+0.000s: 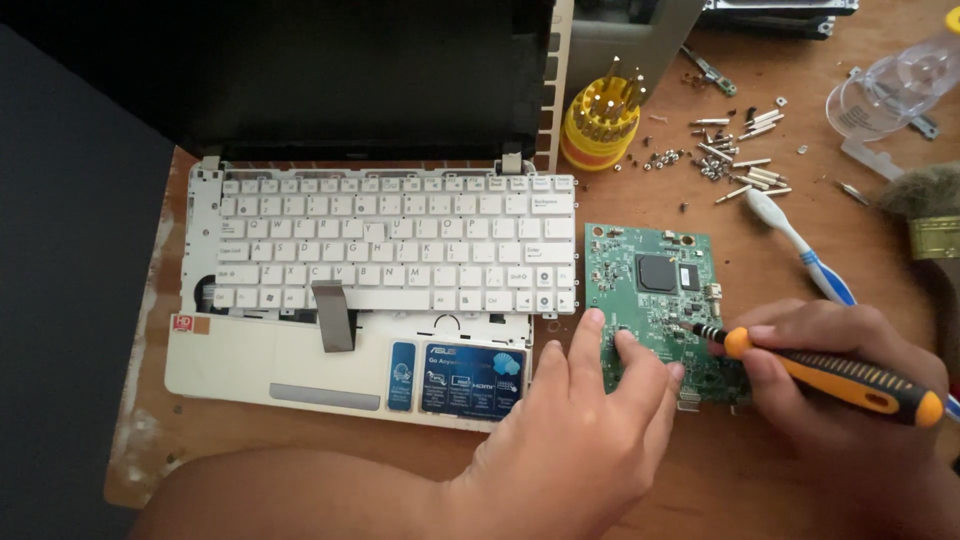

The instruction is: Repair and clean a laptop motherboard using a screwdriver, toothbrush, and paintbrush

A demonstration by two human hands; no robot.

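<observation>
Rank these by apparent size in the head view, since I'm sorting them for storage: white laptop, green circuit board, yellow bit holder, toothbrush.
Largest to smallest:
1. White laptop
2. Green circuit board
3. Toothbrush and yellow bit holder: too alike to rank; one long and thin, one compact.

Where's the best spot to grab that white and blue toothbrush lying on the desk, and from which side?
Probably the toothbrush mid-handle, pinched across its narrow width from above. It lies flat on the wooden desk, slanting from upper left to lower right. Its lower end runs behind the right hand holding the screwdriver, and loose screws crowd its head end.
</observation>
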